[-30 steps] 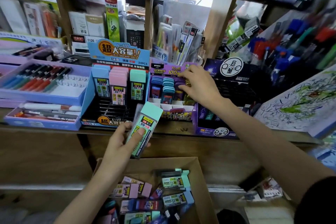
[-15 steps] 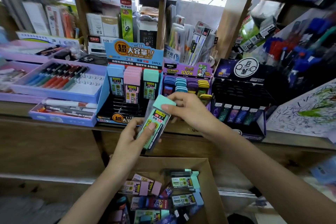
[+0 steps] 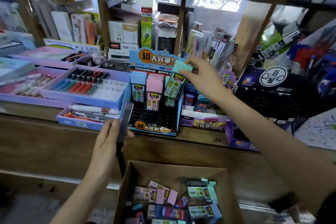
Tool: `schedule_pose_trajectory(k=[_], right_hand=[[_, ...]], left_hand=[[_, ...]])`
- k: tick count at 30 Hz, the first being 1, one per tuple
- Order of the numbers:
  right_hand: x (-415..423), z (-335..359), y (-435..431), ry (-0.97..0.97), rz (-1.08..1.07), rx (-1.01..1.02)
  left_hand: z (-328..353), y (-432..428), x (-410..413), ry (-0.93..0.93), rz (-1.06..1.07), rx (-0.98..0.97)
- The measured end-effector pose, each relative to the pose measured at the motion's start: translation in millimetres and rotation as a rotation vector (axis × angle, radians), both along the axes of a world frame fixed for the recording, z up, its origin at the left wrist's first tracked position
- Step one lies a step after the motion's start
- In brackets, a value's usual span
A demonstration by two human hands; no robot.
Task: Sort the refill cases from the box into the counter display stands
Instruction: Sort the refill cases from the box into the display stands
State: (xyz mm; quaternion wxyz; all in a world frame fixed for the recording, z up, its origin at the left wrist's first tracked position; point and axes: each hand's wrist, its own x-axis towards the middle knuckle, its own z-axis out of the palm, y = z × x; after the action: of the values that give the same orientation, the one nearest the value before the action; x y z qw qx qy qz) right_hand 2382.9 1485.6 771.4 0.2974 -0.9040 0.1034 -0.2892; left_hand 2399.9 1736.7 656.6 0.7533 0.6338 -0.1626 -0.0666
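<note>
My right hand pinches the teal cap of a green refill case and holds it tilted over the right column of the blue display stand. A blue case and pink cases stand in that stand's other columns. My left hand grips a second case, seen edge-on and dark, just left of the stand's front. Below the counter, the cardboard box holds several pink, green and dark cases.
A purple display stand with small round cases sits right of the blue one, then a black stand. Lilac pen trays fill the counter's left. The wooden counter edge runs above the box. Crowded shelves rise behind.
My right hand took a green case from the left hand and lifted it up to the blue stand. The left hand stays low with another case. The view shifted closer.
</note>
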Motion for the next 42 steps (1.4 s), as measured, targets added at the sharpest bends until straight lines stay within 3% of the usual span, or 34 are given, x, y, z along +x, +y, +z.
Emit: schedule_pose_trajectory(k=[5, 12, 15, 19, 24, 27, 31, 35, 38, 42], right_hand=[[8.5, -24.3, 2.3, 0.096, -0.01, -0.237], [10.3, -30.7, 2.1, 0.17, 0.052, -0.224], [12.4, -34.2, 4.8, 0.204, 0.031, -0.307], [15.2, -41.4, 7.3, 0.138, 0.011, -0.495], [12.3, -38.7, 9.7, 0.114, -0.046, -0.643], [-4.2, -36.8, 29.3, 0.033, 0.09, -0.42], [-36.8, -44.3, 57.3, 0.291, 0.446, 0.122], [-62.5, -65.9, 69.1, 0.246, 0.423, 0.498], [-79.3, -83.1, 79.6, 0.323, 0.436, 0.557], [-92.1, -80.4, 73.3, 0.296, 0.385, 0.521]], left_hand=[[-8.5, 3.4, 5.1, 0.041, -0.025, -0.011], [-12.4, 6.4, 8.4, 0.022, -0.101, -0.039], [-15.3, 9.0, 9.6, 0.055, -0.136, -0.053], [-14.0, 12.2, 9.1, 0.002, -0.204, 0.009], [-7.6, 10.0, 7.6, 0.019, -0.138, 0.005], [-2.6, 7.0, 5.3, -0.013, -0.133, 0.035], [8.2, 1.5, 1.6, -0.09, -0.159, 0.074], [19.0, -8.7, 0.2, 0.034, -0.155, -0.092], [24.7, -23.0, -6.6, 0.115, -0.209, -0.201], [28.1, -40.0, -19.7, -0.051, -0.257, -0.022]])
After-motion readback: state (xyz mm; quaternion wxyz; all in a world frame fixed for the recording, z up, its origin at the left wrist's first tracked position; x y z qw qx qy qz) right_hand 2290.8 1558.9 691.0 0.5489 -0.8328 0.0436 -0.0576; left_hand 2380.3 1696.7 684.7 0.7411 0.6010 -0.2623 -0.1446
